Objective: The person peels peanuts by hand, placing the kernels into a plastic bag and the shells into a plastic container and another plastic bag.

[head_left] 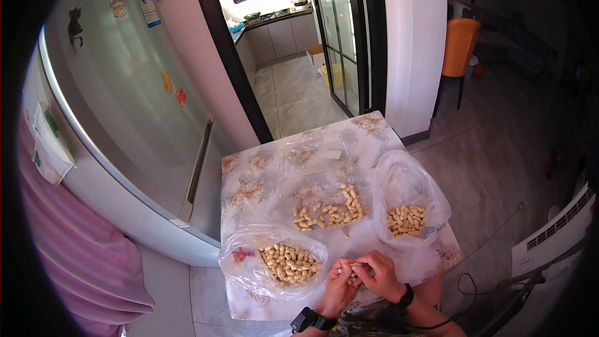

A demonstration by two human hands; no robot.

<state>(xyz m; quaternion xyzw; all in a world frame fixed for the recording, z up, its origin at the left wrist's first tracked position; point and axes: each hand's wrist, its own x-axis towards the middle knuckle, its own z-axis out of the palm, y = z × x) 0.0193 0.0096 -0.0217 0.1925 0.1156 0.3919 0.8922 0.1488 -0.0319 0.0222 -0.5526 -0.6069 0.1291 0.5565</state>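
At the table's near edge my left hand (337, 289) and my right hand (382, 276) meet, fingers closed around unshelled peanuts (354, 266). The fingertips hide part of what they hold. To the left of my hands lies an open clear plastic bag (240, 271) with a heap of peanuts (290, 263) and something small and red inside. Beyond my hands a clear plastic tray (288, 195) has peanuts (337, 215) scattered along its near and right sides. On the right, another open plastic bag (399, 178) contains a smaller pile of peanuts (407, 220).
A clear plastic lid (312, 150) rests at the far side of the flowered tablecloth (246, 190). The fridge (134, 87) stands close on the left. At right are a white appliance (555, 228) and a black cable (465, 287). An orange chair (460, 47) stands farther back.
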